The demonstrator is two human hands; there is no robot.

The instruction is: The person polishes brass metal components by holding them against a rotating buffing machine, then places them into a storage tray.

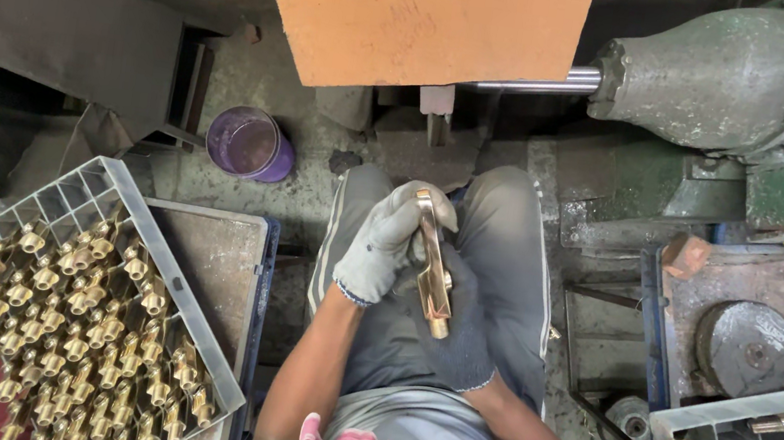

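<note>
- Filling the grey plastic crate (pixel 72 198) at far left, many brass fittings (pixel 87 311) lie in rows.
- Standing on the floor beyond it, a purple cup (pixel 249 143).
- Closing around the top of a long brass part (pixel 432 274), the gloved left hand (pixel 387 242) holds it over the lap.
- Cupping the part from below, the dark-gloved right hand (pixel 459 325) is partly curled.
- Resting at right, a second crate (pixel 749 418) holds more fittings.

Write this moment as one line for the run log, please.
left hand: gloved, grips brass part | right hand: gloved, supports it | left crate: brass fittings | purple cup: on floor
</note>
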